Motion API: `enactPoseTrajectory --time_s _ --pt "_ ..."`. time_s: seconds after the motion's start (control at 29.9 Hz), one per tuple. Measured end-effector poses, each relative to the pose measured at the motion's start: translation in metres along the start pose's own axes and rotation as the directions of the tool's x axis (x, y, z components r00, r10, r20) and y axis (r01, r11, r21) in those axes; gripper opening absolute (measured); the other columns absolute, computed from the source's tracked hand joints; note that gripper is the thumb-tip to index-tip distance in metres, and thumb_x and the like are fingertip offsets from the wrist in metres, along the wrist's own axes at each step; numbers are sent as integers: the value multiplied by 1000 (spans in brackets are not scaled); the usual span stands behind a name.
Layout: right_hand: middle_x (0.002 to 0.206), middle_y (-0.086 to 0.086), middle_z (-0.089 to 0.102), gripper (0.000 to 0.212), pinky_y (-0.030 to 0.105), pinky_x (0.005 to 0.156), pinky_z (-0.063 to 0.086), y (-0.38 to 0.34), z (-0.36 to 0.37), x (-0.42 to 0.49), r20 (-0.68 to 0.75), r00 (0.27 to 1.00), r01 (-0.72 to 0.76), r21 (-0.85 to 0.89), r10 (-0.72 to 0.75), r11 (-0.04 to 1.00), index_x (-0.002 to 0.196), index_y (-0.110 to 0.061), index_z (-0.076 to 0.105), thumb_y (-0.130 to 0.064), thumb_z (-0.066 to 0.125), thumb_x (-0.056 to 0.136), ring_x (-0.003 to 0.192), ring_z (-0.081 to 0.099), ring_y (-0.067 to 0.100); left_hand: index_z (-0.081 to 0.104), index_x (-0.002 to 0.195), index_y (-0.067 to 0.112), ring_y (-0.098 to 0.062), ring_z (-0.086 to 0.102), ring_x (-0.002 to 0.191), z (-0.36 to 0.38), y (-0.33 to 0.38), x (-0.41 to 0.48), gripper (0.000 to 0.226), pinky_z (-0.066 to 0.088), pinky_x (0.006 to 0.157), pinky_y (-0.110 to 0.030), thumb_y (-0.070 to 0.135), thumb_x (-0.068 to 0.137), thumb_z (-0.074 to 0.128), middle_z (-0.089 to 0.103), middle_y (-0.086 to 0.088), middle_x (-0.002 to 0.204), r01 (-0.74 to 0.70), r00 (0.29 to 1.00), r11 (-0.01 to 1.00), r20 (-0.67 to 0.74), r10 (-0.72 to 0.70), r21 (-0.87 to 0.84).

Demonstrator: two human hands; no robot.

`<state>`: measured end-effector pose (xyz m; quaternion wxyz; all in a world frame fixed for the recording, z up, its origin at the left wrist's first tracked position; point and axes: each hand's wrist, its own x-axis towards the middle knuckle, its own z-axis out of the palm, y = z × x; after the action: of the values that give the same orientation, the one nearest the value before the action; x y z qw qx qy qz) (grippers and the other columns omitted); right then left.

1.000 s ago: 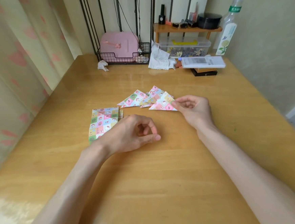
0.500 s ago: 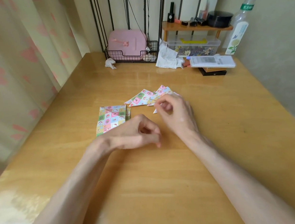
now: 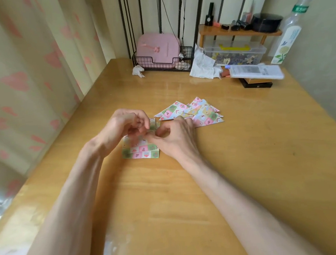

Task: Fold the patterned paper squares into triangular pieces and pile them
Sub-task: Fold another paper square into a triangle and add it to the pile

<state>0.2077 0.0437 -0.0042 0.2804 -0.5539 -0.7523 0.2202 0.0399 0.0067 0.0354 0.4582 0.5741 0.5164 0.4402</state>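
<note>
Both forearms are stretched forward over the table point(image 3: 246, 161) and angled inward, so that the hands meet above the stack of patterned squares point(image 3: 143, 154), which is kept close in front for easy reach. The left hand point(image 3: 121, 129) is arched over the stack, fingertips curled down onto the top square point(image 3: 139, 142). Whether its grip is closed on the paper cannot be told (that part is blurred). At the stack's right edge the right hand point(image 3: 177, 140) is set, its grip pinched, thumb against forefinger, on the top square, seemingly to peel one sheet free. Just beyond the stack, to its right, the pile of folded triangles point(image 3: 200, 112) is fanned out, apart from the unfolded supply. Far beyond the stack a wire basket point(image 3: 163, 64) is seen.
</note>
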Motion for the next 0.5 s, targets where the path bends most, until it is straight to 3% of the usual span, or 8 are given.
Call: enactPoseTrajectory --time_s 0.07,0.13,0.2,0.27,0.4,0.5 --pt "95 -6 64 25 31 96 38 -1 5 1 20 1000 -18 27 18 999 71 -37 72 -61 76 74 102 45 19 68 73 6 -19 44 63 -2 -1 1 28 26 58 -34 9 72 40 53 -9 68 -15 999 1000 -28 16 16" --pt "85 -12 71 24 33 92 47 -1 6 2 21 998 -59 162 56 985 67 -35 72 -57 78 73 99 56 16 69 79 5 -22 45 69 -3 -1 1 28 32 61 -34 8 75 41 54 -12 73 -39 998 999 -47 40 28" --pt "68 -17 68 23 25 76 51 -1 -2 2 61 992 -124 403 108 907 71 -24 77 -44 85 76 73 61 2 69 85 4 -24 46 73 -4 -1 1 23 36 65 -34 8 80 47 55 -14 77 -60 997 997 -49 62 40" --pt "65 -13 64 18 14 62 45 0 -18 -2 136 980 -199 585 146 786 81 -13 78 -30 85 82 56 53 -3 69 90 4 -22 51 75 -2 1 0 16 37 68 -32 3 86 54 62 -14 82 -83 996 994 -40 85 66" --pt "80 -1 72 18 7 60 43 16 -52 -13 157 968 -250 659 196 709 91 -9 76 -25 82 86 63 59 -1 69 101 4 -19 61 84 4 2 0 11 46 76 -32 -2 92 65 66 -23 99 -113 994 990 -4 113 85" --pt "88 3 78 21 12 68 46 31 -74 -25 164 960 -278 656 226 702 94 -12 75 -30 82 87 68 61 1 70 103 8 -19 57 82 14 1 2 17 49 78 -36 1 89 76 60 -7 87 -146 989 984 0 146 105"
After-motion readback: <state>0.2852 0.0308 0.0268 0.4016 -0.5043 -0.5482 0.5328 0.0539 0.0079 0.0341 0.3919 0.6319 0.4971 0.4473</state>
